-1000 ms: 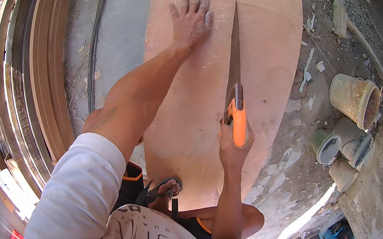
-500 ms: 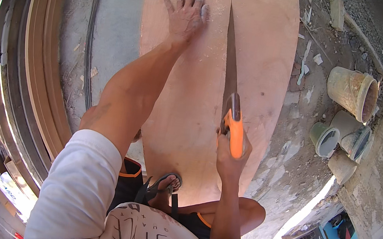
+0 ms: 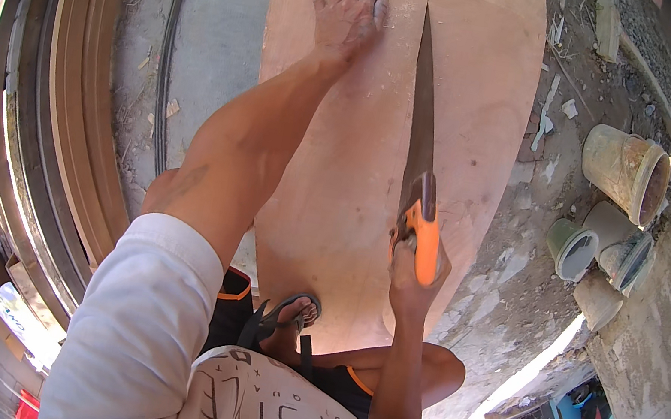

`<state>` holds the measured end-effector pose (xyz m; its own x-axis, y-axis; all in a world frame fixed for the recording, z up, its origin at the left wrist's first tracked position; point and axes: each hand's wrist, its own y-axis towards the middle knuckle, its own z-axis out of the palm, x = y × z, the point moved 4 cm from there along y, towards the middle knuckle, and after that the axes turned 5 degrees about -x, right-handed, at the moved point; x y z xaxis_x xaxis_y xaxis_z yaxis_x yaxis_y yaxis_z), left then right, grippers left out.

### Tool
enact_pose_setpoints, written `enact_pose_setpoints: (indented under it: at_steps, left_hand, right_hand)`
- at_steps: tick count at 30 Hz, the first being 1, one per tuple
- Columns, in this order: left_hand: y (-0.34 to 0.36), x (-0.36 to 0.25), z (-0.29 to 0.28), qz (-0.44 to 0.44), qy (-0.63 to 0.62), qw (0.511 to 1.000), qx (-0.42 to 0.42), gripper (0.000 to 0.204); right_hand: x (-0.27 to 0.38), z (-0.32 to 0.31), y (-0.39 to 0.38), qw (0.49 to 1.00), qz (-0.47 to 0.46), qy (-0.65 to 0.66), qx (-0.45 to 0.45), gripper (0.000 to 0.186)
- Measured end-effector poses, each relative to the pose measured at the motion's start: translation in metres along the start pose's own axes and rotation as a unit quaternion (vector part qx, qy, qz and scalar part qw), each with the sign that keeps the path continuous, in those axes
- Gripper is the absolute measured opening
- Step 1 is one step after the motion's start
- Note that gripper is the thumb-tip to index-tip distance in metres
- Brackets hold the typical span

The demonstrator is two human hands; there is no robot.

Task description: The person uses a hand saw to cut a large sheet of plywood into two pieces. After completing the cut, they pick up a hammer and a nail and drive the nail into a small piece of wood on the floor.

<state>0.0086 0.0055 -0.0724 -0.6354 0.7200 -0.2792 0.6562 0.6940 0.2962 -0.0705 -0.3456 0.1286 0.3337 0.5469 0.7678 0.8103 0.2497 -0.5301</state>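
A long reddish-brown plywood sheet (image 3: 331, 183) lies under both my hands, with a straight cut line running away from me. My left hand (image 3: 349, 16) presses flat on the sheet, left of that line, its dusty fingers spread. My right hand (image 3: 420, 261) is wrapped round the orange and black handle of a handsaw (image 3: 425, 123). The saw's blade points away from me and lies along the cut, its tip near the far end of the visible line. My sandalled foot (image 3: 298, 312) rests on the near part of the sheet.
Long brown boards or beams (image 3: 81, 85) lie stacked on the left, beside a dark cable (image 3: 169, 55). On the right, a large dirty bucket (image 3: 623, 170) and several smaller ones lie or stand on rubble-strewn ground (image 3: 501, 260). Wood scraps (image 3: 607, 29) lie at the far right.
The whole view has shifted slightly, moving the scene a little to the right. My right hand still grips the saw along the cut; my left hand stays flat on the plywood.
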Motion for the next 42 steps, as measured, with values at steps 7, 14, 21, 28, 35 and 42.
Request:
enact_pose_setpoints:
  at_steps: [7, 14, 21, 28, 35, 42]
  left_hand:
    - [-0.001, -0.011, 0.002, 0.006, -0.003, 1.000, -0.004, 0.057]
    - [-0.002, -0.004, -0.009, -0.004, -0.011, 1.000, 0.016, 0.056]
    - [0.008, -0.019, -0.014, -0.005, -0.012, 1.000, 0.026, 0.058]
    - [0.004, -0.009, -0.008, 0.000, -0.006, 1.000, 0.008, 0.057]
    - [0.006, -0.019, -0.013, -0.010, -0.021, 1.000, 0.015, 0.057]
    - [-0.001, -0.009, -0.009, -0.013, -0.018, 0.999, 0.026, 0.057]
  right_hand:
    - [-0.002, -0.017, -0.030, 0.997, 0.019, 0.027, -0.068, 0.040]
    - [0.006, 0.009, 0.014, 0.998, 0.045, 0.035, 0.016, 0.025]
    - [-0.019, -0.034, -0.069, 0.999, 0.039, -0.005, -0.030, 0.039]
    - [0.003, 0.018, 0.020, 0.998, 0.042, 0.037, 0.017, 0.033]
    - [-0.042, -0.050, -0.110, 0.998, 0.041, -0.039, -0.039, 0.039]
    - [-0.028, -0.004, -0.009, 0.998, 0.057, -0.011, 0.011, 0.032]
